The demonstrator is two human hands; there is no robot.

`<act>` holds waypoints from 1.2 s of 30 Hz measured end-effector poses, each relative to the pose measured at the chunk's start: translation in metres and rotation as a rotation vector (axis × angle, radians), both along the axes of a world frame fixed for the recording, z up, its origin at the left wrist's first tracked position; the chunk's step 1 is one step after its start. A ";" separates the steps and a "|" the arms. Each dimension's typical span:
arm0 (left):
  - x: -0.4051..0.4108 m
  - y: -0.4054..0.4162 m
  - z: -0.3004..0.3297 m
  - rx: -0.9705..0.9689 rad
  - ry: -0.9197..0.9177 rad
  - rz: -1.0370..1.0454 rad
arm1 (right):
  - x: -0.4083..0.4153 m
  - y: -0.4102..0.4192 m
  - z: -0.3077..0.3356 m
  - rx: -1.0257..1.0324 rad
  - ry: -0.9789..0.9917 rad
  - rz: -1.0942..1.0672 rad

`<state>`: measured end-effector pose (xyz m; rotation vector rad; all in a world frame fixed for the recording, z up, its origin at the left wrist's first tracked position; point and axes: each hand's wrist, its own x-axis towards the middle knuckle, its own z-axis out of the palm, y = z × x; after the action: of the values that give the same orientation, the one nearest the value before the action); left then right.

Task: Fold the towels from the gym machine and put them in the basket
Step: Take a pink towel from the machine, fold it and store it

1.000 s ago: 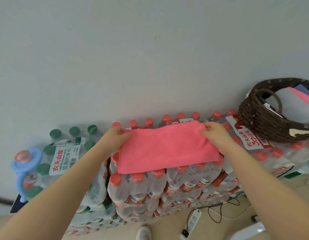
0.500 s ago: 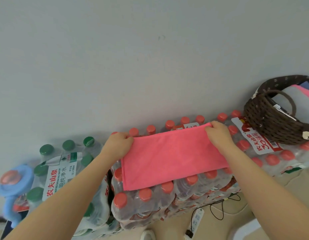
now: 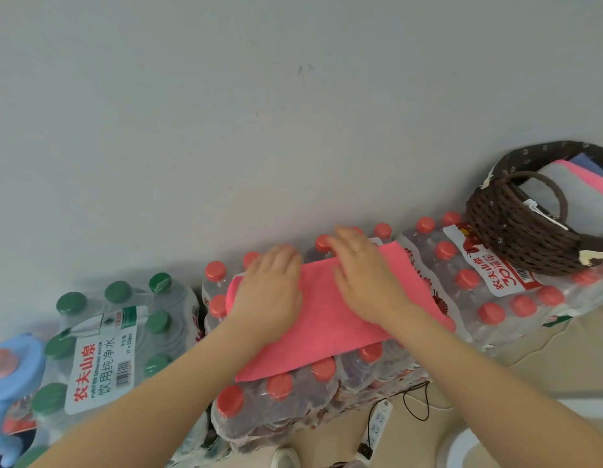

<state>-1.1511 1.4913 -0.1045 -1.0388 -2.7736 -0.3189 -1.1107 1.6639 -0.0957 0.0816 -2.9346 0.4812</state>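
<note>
Standing at the far left is a blue thing with an orange top, partly cut off by the edge. Next to it sits a pack of green-cap bottles with a white label. Beside that pack is a big pack of red-cap bottles. A pink towel lies flat on top of those red caps, folded into a long strip.

The left hand lies flat on the left part of the towel, fingers straight and pressing down. The right hand lies flat on the right part, fingers straight too, with a ring on one finger. Neither hand grips anything.

More red-cap bottles go on to the right. A brown basket sits on them, well apart from the pink towel. Inside it are folded towels, grey, pink and blue.

Down on the floor, below the bottles, lie a white power strip and a black cord.
</note>
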 end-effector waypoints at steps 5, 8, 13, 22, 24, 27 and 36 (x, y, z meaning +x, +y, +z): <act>0.019 0.000 -0.023 -0.169 -0.268 0.022 | 0.007 -0.011 -0.025 0.220 -0.267 0.137; 0.021 -0.021 -0.019 -0.221 -0.279 0.058 | 0.013 0.015 -0.023 0.200 -0.304 0.053; 0.032 -0.039 -0.015 -0.241 -0.345 0.149 | 0.030 0.061 -0.025 0.213 -0.368 -0.153; 0.048 -0.005 -0.001 -0.174 -0.367 0.503 | 0.035 0.076 -0.020 -0.209 -0.331 -0.364; 0.052 0.017 0.002 -0.140 -0.332 0.464 | 0.039 0.080 -0.019 -0.301 -0.281 -0.409; 0.061 0.059 0.010 -0.095 -0.324 0.227 | 0.043 0.090 -0.017 -0.244 -0.280 -0.448; 0.068 0.116 -0.005 -0.147 -0.338 0.183 | 0.035 0.108 -0.020 -0.450 -0.354 -0.370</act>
<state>-1.0827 1.6073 -0.1094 -0.8149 -3.2110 -0.2932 -1.0757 1.7723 -0.1156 -0.6492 -2.9679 1.1687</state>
